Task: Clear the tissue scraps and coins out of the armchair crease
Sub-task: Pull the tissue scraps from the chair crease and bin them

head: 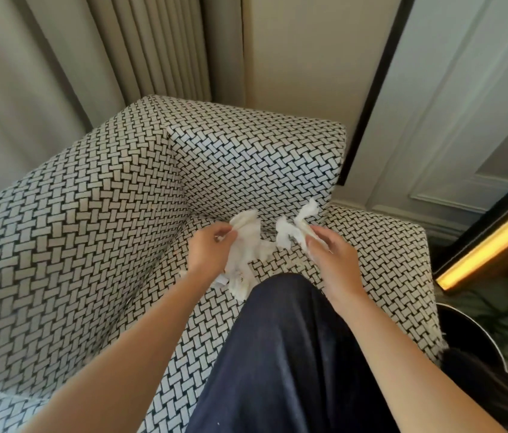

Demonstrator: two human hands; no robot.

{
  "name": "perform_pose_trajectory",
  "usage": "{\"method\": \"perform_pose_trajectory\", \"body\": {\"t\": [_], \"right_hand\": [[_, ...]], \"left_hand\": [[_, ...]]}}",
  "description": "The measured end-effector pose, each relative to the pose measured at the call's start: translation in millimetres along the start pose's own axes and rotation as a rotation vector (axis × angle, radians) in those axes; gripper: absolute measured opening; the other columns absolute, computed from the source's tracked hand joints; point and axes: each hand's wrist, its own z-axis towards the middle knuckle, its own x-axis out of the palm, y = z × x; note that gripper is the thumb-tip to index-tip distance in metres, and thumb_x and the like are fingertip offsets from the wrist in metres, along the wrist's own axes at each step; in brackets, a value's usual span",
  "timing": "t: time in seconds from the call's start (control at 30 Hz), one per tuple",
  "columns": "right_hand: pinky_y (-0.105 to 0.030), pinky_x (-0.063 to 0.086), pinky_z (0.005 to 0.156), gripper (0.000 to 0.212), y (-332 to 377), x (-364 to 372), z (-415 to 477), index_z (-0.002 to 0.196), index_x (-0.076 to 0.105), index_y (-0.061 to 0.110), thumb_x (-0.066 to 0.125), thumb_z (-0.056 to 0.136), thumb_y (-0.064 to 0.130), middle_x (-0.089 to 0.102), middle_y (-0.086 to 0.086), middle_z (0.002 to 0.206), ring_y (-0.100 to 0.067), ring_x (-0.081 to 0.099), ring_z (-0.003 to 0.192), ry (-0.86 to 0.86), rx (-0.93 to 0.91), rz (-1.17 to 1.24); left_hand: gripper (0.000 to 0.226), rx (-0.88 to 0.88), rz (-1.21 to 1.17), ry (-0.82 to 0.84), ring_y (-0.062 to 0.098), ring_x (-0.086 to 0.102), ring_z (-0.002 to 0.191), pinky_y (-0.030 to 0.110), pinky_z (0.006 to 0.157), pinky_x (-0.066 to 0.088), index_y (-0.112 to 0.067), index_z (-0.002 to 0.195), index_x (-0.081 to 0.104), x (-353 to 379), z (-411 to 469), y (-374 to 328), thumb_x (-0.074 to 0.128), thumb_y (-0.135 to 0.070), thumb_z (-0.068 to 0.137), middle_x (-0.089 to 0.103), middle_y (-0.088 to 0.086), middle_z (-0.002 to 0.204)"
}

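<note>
The armchair point(96, 245) sits wedged in a corner: curtain point(59, 64) close behind its left arm, wall point(296, 57) behind the backrest, and a dark round bin point(471, 342) just beside its right edge. Over the seat, the left hand point(212, 245) pinches a crumpled white tissue point(246, 254) hanging towards a dark-trousered knee point(290, 339); the right hand point(330, 254) pinches a torn white scrap point(296, 226)
</note>
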Motion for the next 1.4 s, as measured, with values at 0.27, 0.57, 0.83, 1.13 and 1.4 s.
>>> {"method": "perform_pose_trajectory", "body": {"t": [0.27,0.57,0.83,1.13,1.4], "right_hand": [[-0.029,0.043,0.090,0.030,-13,-149,-6,0.117,0.062,0.027,0.057,0.090,0.015,0.058,0.019,0.104,-0.002,0.053,0.099,-0.251,0.110,-0.055],[-0.033,0.048,0.093,0.023,-51,-287,-32,0.085,0.063,0.033,0.058,0.087,0.010,0.065,0.004,0.100,-0.015,0.060,0.097,-0.462,0.281,-0.055],[-0.028,0.046,0.075,0.019,-92,-343,-48,0.097,0.065,0.016,0.055,0.087,0.003,0.064,-0.005,0.095,-0.016,0.056,0.082,-0.576,0.453,0.053],[-0.028,0.047,0.079,0.023,-124,-353,-38,0.115,0.059,0.006,0.054,0.093,0.012,0.064,-0.012,0.112,-0.017,0.062,0.092,-0.551,0.590,0.331],[-0.042,0.019,0.115,0.062,-98,-339,-34,0.150,0.019,0.024,0.040,0.097,0.047,0.024,0.003,0.156,-0.019,0.020,0.144,-0.304,0.695,0.414]], "left_hand": [[0.024,-0.039,-0.174,0.321,0.014,0.054,0.091,0.026,0.080,0.043,-0.012,0.113,0.065,92,-17,-96,0.061,-0.017,0.090,0.062,0.001,0.106],[0.035,-0.160,-0.130,0.738,0.019,0.051,0.105,0.035,0.094,0.049,-0.012,0.125,0.058,237,-75,-162,0.060,-0.019,0.090,0.055,0.005,0.124],[0.042,-0.061,-0.053,0.938,0.019,0.050,0.118,0.032,0.098,0.041,-0.016,0.135,0.049,300,-122,-188,0.046,-0.034,0.097,0.052,0.003,0.133],[0.019,-0.066,0.050,1.049,0.013,0.052,0.105,0.030,0.090,0.037,-0.026,0.092,0.059,294,-126,-164,0.042,-0.032,0.098,0.059,-0.004,0.106],[0.040,-0.059,0.038,1.022,0.010,0.057,0.108,0.038,0.104,0.039,-0.021,0.131,0.053,267,-110,-149,0.045,-0.039,0.096,0.062,-0.007,0.118]]}}
